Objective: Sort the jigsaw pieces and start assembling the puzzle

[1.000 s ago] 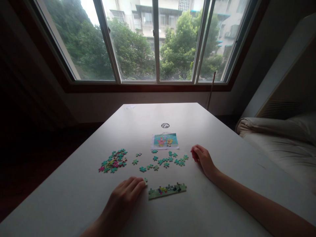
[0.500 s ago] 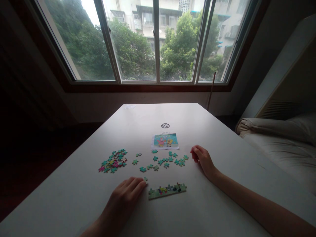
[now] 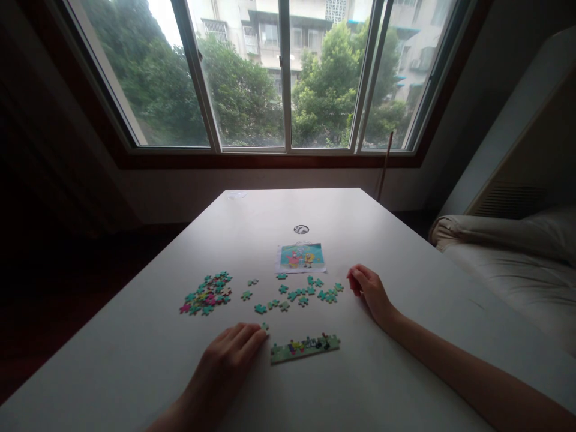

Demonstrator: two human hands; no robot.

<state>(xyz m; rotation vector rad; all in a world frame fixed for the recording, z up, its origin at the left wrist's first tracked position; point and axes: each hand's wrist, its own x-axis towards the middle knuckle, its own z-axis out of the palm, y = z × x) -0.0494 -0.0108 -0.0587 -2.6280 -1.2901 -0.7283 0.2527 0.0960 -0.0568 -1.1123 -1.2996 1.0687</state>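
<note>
My left hand (image 3: 231, 351) lies on the table with its fingers together, pinching a small green puzzle piece (image 3: 265, 326) at the fingertips. Just right of it is a joined strip of puzzle pieces (image 3: 306, 348), green with cartoon figures and knobs along its upper edge. My right hand (image 3: 369, 289) rests on its side with the fingers curled in; nothing shows in them. Loose green and teal puzzle pieces (image 3: 297, 294) are scattered between the hands. A denser heap of mixed puzzle pieces (image 3: 207, 294) sits further left.
Behind the loose pieces lies a printed reference picture (image 3: 302, 257) with cartoon figures on a teal background. A round black-and-white mark (image 3: 301, 229) is on the white table (image 3: 405, 264) beyond it. A covered couch (image 3: 517, 258) stands at the right, and a window (image 3: 288, 78) is ahead.
The puzzle piece at my left fingertips has shifted very slightly. My right hand and the other pieces stay where they were.
</note>
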